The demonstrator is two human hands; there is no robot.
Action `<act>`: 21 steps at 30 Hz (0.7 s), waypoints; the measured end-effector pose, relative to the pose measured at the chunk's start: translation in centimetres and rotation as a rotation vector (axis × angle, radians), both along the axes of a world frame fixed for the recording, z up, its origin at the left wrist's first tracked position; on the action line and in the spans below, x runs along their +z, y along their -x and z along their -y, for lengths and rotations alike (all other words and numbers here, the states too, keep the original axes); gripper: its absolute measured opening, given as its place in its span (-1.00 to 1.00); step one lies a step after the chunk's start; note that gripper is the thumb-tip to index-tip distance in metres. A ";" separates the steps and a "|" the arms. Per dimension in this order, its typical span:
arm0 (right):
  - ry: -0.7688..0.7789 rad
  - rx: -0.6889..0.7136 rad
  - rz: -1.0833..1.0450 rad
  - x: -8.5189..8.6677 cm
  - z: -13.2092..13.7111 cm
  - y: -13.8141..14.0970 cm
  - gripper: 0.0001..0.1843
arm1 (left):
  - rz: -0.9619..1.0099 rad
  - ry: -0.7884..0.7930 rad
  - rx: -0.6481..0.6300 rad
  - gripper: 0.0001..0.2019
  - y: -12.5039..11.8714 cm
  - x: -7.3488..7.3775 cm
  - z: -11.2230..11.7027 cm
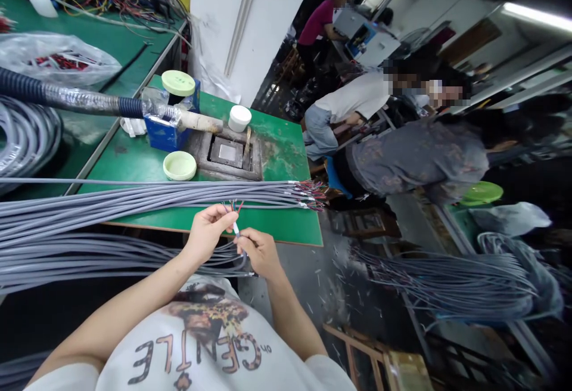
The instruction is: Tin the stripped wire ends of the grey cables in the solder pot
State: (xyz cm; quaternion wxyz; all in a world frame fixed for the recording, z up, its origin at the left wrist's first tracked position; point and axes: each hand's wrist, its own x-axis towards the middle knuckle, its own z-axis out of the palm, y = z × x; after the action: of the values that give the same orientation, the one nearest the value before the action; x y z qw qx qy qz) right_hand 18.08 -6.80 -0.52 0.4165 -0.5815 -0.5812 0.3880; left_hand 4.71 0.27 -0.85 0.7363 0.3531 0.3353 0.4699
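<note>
Between my two hands is the end of a grey cable point(236, 228), with a white band near the tip and thin coloured wires fanning out upward. My left hand point(210, 230) pinches it by the wires. Lower down, my right hand point(260, 251) has its fingers closed round the grey jacket. Just beyond my hands, a bundle of grey cables point(179, 195) lies across the green table point(286, 224), its stripped coloured ends toward the right edge. A second cable bundle point(134, 254) runs below the table's near edge.
Behind the bundle sits a square metal pot point(227, 151) set in a stained plate, with a brush-like stick on it. Around it are a white tub point(240, 118), a pale green dish point(179, 165), a blue box point(165, 133) and a hose point(89, 96). Other people work at the right.
</note>
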 end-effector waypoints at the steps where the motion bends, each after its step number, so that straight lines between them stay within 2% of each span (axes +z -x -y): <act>1: 0.004 -0.004 -0.004 0.0 0.0 0.0 -0.72 | -0.003 -0.002 0.003 -0.70 0.0 0.0 0.0; 21: 0.033 -0.033 -0.036 0.1 0.2 0.3 -0.69 | -0.073 -0.019 0.008 -0.69 -0.6 0.1 -0.3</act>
State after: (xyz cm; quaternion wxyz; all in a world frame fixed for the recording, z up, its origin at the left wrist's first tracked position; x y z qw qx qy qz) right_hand 17.82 -6.97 -0.37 0.4234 -0.5908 -0.5575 0.4011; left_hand 5.35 0.55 -0.71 0.7183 0.3755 0.3591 0.4627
